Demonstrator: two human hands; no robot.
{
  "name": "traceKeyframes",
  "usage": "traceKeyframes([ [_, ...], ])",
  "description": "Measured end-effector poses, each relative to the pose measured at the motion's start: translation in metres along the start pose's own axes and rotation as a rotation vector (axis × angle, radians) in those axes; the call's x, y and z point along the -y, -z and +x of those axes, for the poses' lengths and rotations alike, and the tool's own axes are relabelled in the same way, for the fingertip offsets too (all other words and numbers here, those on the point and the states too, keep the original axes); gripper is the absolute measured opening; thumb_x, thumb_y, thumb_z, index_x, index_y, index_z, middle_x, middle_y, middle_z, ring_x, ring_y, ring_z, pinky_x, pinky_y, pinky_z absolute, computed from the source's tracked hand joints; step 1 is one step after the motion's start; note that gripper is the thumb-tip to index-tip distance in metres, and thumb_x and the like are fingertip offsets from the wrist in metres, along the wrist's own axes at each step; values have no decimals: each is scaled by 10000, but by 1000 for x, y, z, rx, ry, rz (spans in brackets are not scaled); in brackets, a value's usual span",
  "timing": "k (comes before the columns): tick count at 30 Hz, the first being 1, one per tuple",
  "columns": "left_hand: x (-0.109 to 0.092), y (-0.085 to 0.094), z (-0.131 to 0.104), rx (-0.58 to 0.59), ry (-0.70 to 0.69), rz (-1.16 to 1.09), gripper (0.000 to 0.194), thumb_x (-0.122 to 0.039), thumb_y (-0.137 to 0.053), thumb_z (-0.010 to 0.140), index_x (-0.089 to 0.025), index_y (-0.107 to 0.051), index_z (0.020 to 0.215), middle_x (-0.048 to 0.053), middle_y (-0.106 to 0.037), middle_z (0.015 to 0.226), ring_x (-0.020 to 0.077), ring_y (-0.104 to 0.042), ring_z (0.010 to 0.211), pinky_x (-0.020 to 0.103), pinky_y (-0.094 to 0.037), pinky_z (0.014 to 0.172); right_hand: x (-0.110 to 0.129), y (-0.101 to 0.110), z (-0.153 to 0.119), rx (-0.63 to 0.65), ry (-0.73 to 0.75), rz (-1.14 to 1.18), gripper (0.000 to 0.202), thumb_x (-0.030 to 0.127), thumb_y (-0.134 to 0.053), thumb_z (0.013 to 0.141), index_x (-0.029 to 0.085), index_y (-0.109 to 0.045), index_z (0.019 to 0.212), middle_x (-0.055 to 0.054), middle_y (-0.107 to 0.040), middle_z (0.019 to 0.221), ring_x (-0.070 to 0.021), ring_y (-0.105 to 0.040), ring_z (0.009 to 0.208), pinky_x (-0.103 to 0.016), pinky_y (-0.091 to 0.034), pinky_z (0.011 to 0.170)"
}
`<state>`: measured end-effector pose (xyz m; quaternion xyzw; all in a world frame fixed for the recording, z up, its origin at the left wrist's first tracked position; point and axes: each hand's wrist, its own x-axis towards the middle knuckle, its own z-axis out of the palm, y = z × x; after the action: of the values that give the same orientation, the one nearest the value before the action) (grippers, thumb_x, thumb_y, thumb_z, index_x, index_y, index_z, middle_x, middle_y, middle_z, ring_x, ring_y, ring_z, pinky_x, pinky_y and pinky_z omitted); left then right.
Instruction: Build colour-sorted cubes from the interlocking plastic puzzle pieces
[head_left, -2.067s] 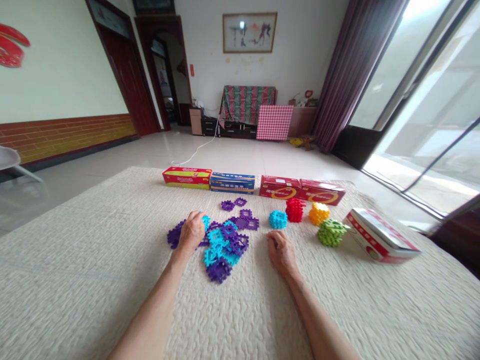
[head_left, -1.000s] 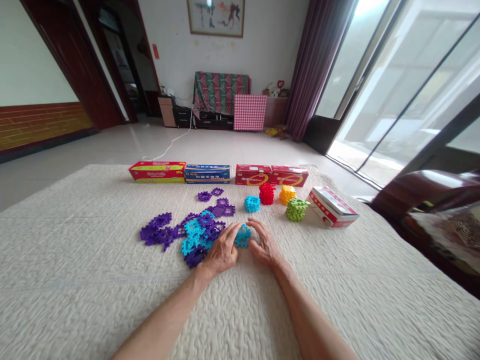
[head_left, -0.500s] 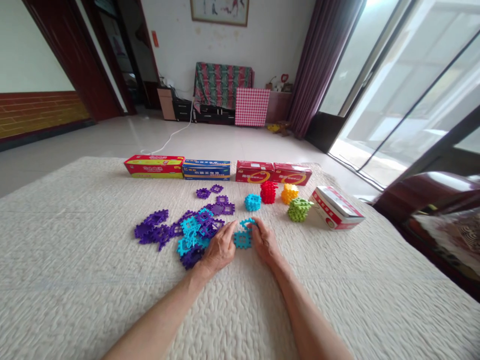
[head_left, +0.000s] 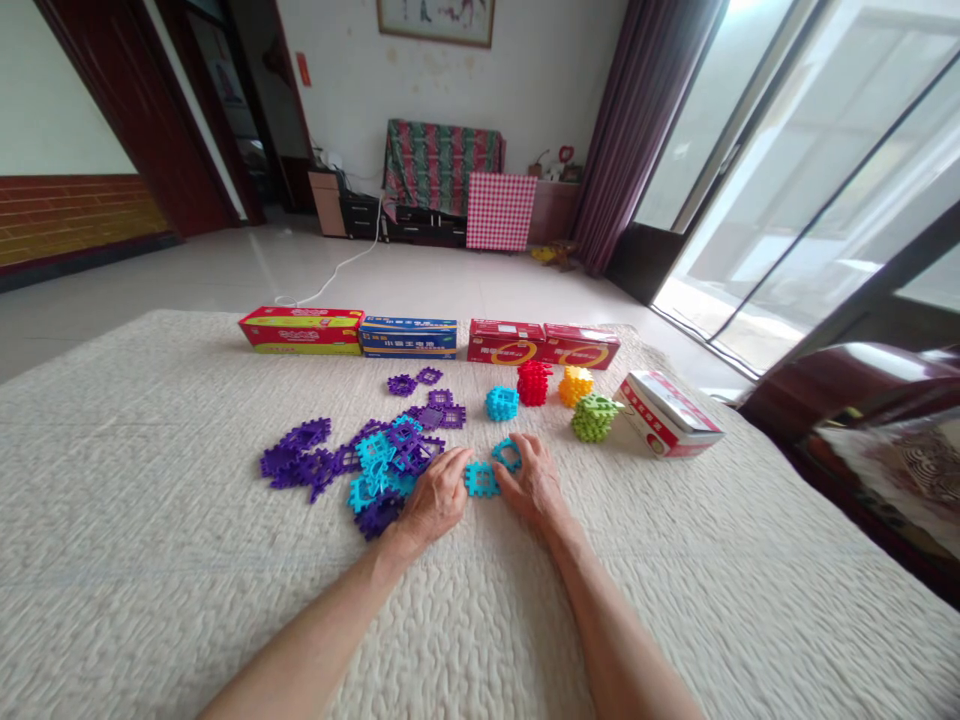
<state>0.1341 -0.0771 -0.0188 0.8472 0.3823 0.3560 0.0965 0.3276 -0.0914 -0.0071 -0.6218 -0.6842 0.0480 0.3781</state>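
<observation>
Between my hands a light-blue square interlocking tile point(head_left: 481, 480) with notched edges lies flat on the quilted cover. My right hand point(head_left: 535, 482) holds a second light-blue tile point(head_left: 507, 456) between thumb and fingers, tilted at the flat tile's upper right; whether the two are joined I cannot tell. At the flat tile's left edge rests my left hand point(head_left: 439, 492), fingers stretched out close together, fingertips at the edge. Left of it spreads a loose pile of purple tiles point(head_left: 311, 463) and light-blue tiles point(head_left: 375, 453).
Beyond my hands stand a light-blue block point(head_left: 502, 404), a red block point(head_left: 534, 384), a yellow block point(head_left: 576, 386) and a green block point(head_left: 595, 418). A red-yellow box point(head_left: 304, 332), a blue box point(head_left: 409, 338) and red boxes point(head_left: 506, 343) line the back; a white-red box point(head_left: 670, 413) lies right.
My right hand has turned over the tile it holds, with its fingers now spread over the far side. The left hand stays beside the flat tile. The whole view has shifted slightly.
</observation>
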Motion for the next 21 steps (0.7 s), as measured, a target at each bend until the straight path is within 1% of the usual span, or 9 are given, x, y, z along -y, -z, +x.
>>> traceKeyframes([
  [3,1,0,0,-3,23,-8,535,-20,-386,763,-113,-497,1278,140,-588,1245,214,-517,1210,406,-440,1053,-3,-1,-1,17,-12,-60,353,310,-603,783,195,-585,1115,-124,-593,1085,-277,-556,1011,-456,-426,918],
  [5,0,0,0,-4,30,-13,532,-27,-387,764,-118,-499,1276,139,-589,1247,212,-524,1202,405,-445,1049,-5,-1,0,26,-4,-61,343,292,-602,783,195,-590,1112,-125,-602,1082,-279,-562,1014,-460,-432,916],
  [8,-1,1,1,-15,35,-18,527,-30,-387,763,-116,-507,1269,137,-594,1242,210,-533,1193,404,-446,1049,-5,2,2,10,20,17,372,292,-591,789,191,-573,1147,-125,-601,1117,-273,-565,1044,-453,-448,918],
  [10,-2,2,2,-30,48,-31,548,-14,-377,750,-121,-507,1272,130,-600,1235,204,-537,1191,399,-450,1047,0,5,2,18,68,113,375,294,-579,804,204,-559,1167,-115,-600,1141,-251,-573,1057,-427,-458,922],
  [13,-3,2,2,-44,58,-52,580,5,-367,731,-134,-505,1277,120,-604,1233,201,-537,1191,404,-454,1043,10,8,-1,133,182,232,376,263,-583,805,223,-547,1176,-95,-610,1152,-215,-592,1043,-381,-471,916],
  [16,-3,3,2,-37,56,-51,571,4,-370,733,-130,-508,1270,127,-606,1226,207,-543,1182,414,-456,1039,19,8,-4,237,266,243,386,203,-597,765,221,-563,1149,-91,-614,1158,-211,-590,1045,-376,-468,919],
  [18,-3,2,2,-32,59,-43,566,2,-373,733,-126,-509,1267,130,-607,1220,208,-547,1174,413,-462,1033,22,9,-5,271,294,227,399,173,-594,744,217,-566,1139,-96,-611,1160,-217,-581,1052,-388,-461,927],
  [21,-3,2,2,-31,63,-40,571,7,-376,724,-117,-509,1266,131,-607,1219,208,-545,1176,405,-463,1035,24,12,-6,295,297,222,441,157,-579,735,207,-535,1172,-100,-600,1148,-219,-574,1039,-395,-458,926],
])
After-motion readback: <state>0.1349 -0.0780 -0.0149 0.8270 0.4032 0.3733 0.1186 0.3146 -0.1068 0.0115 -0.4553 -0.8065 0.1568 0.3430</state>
